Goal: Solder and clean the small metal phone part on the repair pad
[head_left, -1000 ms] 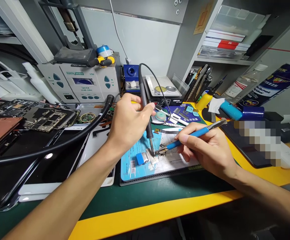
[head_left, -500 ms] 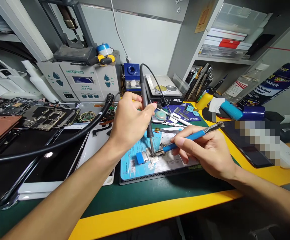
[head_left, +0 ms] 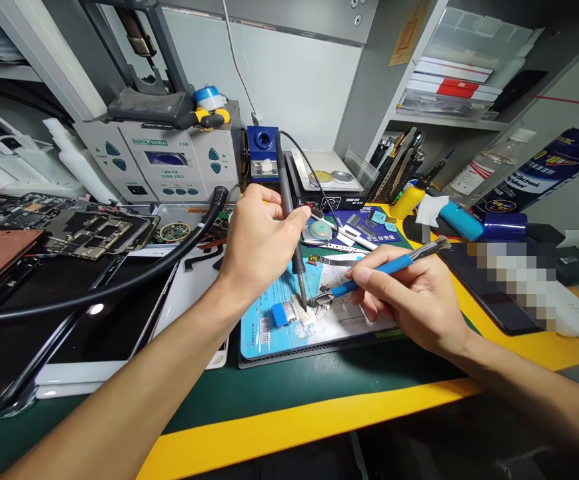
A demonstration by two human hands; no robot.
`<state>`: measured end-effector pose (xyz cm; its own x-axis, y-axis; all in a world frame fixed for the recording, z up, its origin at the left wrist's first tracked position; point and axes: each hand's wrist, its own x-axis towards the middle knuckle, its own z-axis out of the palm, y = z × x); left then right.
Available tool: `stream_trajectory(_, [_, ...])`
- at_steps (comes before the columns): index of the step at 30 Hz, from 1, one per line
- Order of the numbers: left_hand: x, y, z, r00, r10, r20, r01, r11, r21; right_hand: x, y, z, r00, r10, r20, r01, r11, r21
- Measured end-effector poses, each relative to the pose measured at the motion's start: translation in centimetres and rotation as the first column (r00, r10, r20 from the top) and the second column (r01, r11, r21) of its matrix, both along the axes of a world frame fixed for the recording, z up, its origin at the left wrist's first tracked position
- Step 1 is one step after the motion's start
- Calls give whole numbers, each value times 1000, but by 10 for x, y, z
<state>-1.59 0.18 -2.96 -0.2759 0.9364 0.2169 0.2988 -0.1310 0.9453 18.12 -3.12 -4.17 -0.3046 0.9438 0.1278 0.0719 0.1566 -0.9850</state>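
Note:
My left hand [head_left: 264, 243] is closed round the black handle of a soldering iron [head_left: 296, 257], held nearly upright with its tip down at a small metallic piece [head_left: 309, 315]. In my right hand [head_left: 409, 293] is a blue-handled tool [head_left: 384, 271] with a bristle brush at its upper end and a metal blade-like tip at the lower one. That lower tip is just right of the iron's tip, near small dark bits. A blue-ended small part [head_left: 282, 315] lies left of the iron's tip. Underneath is a blue and white printed sheet or box [head_left: 269, 343].
A grey rework station [head_left: 164, 157] stands at the back left. Its thick black hose [head_left: 169, 270] arches over phones and circuit boards [head_left: 89, 230]. A yellow bottle [head_left: 409, 198], a spray can [head_left: 559, 167] and a dark phone [head_left: 489, 287] are on the right.
The blue-handled tool's lower tip has shifted slightly right and up, away from the soldering iron's tip. My left hand and the iron have barely moved.

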Motion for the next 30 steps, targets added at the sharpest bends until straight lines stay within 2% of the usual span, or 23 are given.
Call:
stream_trajectory(7, [1, -1, 0, 999, 18, 33, -18, 1000, 13, 1, 4, 0, 996, 24, -89, -29, 998, -54])
stream_trajectory(12, [2, 0, 0, 998, 23, 62, -24, 1000, 15, 1, 3, 1, 996, 93, -16, -93, 995, -34])
stream_trajectory(17, [2, 1, -2, 999, 41, 33, -42, 999, 22, 0, 2, 0, 999, 40, -2, -40, 999, 2])
stream_trajectory(22, [2, 1, -3, 997, 80, -5, -80, 996, 27, 0, 2, 0, 996, 87, 15, -88, 996, 11])
stream_trajectory(25, [1, 2, -4, 996, 86, -29, -85, 995, 46, 0, 2, 0, 997, 71, 5, -71, 997, 29])
stream_trajectory(30, [2, 1, -1, 997, 38, 61, -39, 999, 9, -1, 1, 1, 998, 60, -15, -60, 998, -9])
